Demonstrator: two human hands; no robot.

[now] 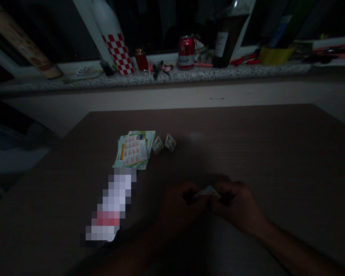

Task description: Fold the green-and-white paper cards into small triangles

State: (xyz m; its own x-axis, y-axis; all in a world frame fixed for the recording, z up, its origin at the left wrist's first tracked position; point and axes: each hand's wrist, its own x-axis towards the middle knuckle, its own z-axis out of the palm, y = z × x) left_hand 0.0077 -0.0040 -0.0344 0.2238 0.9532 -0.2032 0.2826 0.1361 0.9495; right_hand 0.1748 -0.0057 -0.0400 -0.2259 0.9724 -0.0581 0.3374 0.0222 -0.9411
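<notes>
Between my two hands is a small folded piece of printed paper point(209, 190), its pointed top showing above the fingers. My left hand point(185, 201) pinches its left side, and my right hand point(232, 203) pinches the right side. Both thumbs almost meet at the middle; the paper's lower part is hidden by them. Farther off to the left lies a loose stack of printed calendar cards point(132, 149). Just right of the stack sit two small folded paper pieces, one point(158, 145) close to the cards and another point(170, 142) beside it.
A pixelated phone-like object point(112, 203) lies on the dark wooden table point(261, 145), left of my hands. Along the granite windowsill point(149, 78) stand a red-and-white checkered bottle point(119, 50), a small jar point(141, 60), a red can point(186, 53), a dark bottle point(225, 44) and a yellow container point(276, 55).
</notes>
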